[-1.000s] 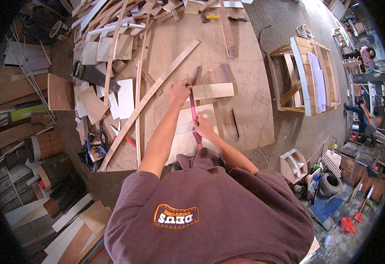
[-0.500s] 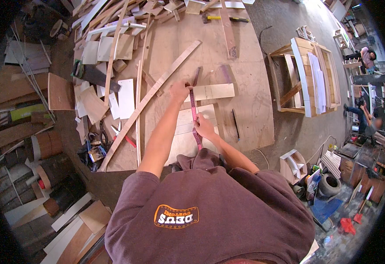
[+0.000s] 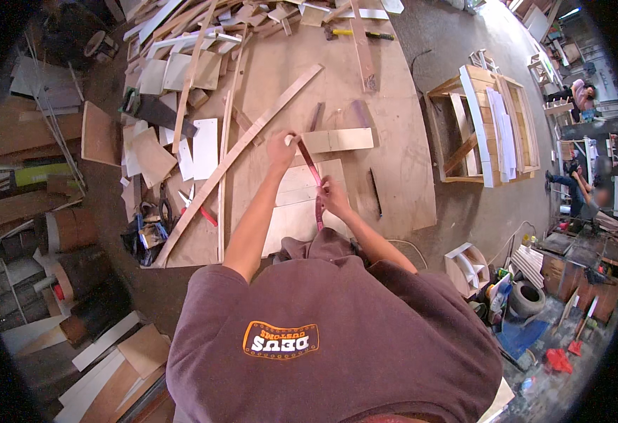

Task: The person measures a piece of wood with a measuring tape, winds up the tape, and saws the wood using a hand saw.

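Note:
A pink-and-dark measuring tape (image 3: 310,165) stretches aslant between my two hands. Its upper end is pinched in the closed fingers of my left hand (image 3: 281,151), beside the left end of a short pale board (image 3: 341,140). Lower and to the right, my right hand (image 3: 333,198) grips the tape, whose tail hangs toward my shirt. Pale flat boards (image 3: 288,220) lie beneath the tape, partly hidden by my hands and shirt. A dark, thin, pencil-like stick (image 3: 375,192) rests to the right of my right hand.
A long wooden strip (image 3: 252,134) crosses the plywood table (image 3: 404,155) diagonally at left. Wood offcuts (image 3: 189,63) pile up at the far left, near a handsaw (image 3: 161,116). A yellow-handled hammer (image 3: 358,33) lies far back. Right of the table stands a wooden frame (image 3: 475,134); people work beyond.
The tape has gone from nearly straight along the board's left end to a slant. My left hand has shifted slightly left, the right slightly right. The whole view has shifted a little.

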